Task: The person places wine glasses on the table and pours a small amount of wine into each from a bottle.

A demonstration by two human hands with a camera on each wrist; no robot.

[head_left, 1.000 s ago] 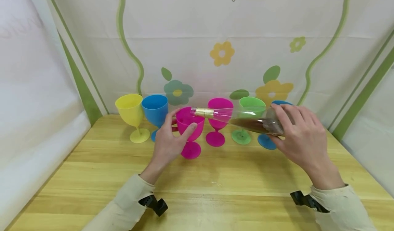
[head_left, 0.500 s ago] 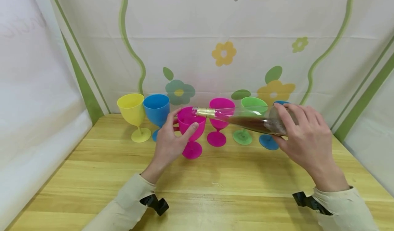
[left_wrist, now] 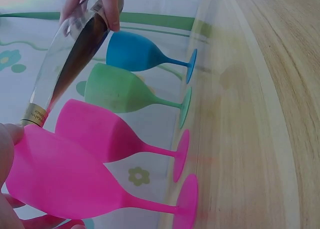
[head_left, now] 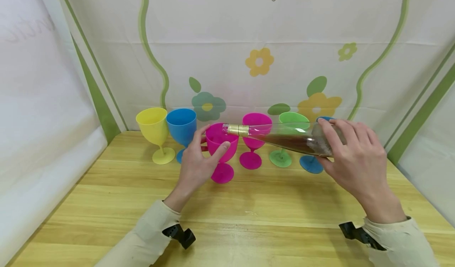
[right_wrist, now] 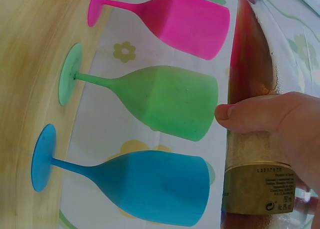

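My left hand [head_left: 199,160] grips the bowl of a pink goblet [head_left: 221,146] that stands on the wooden table [head_left: 227,211]; in the left wrist view the same pink goblet [left_wrist: 65,179] fills the lower left. My right hand [head_left: 355,156] holds a clear glass bottle [head_left: 281,138] with dark red liquid, tipped nearly level. The bottle's gold-banded neck [head_left: 237,130] reaches over the goblet's rim. In the right wrist view my thumb [right_wrist: 250,111] lies across the bottle [right_wrist: 252,114] above its gold label.
A row of goblets stands along the back of the table: yellow [head_left: 153,130], blue [head_left: 181,126], a second pink [head_left: 253,138], green [head_left: 286,140] and another blue [head_left: 311,162] behind my right hand. A flowered cloth backdrop [head_left: 249,42] closes off the back and sides.
The bottle and my right hand have drifted slightly to the right and stayed tipped over the pink goblet. My left hand keeps its hold.
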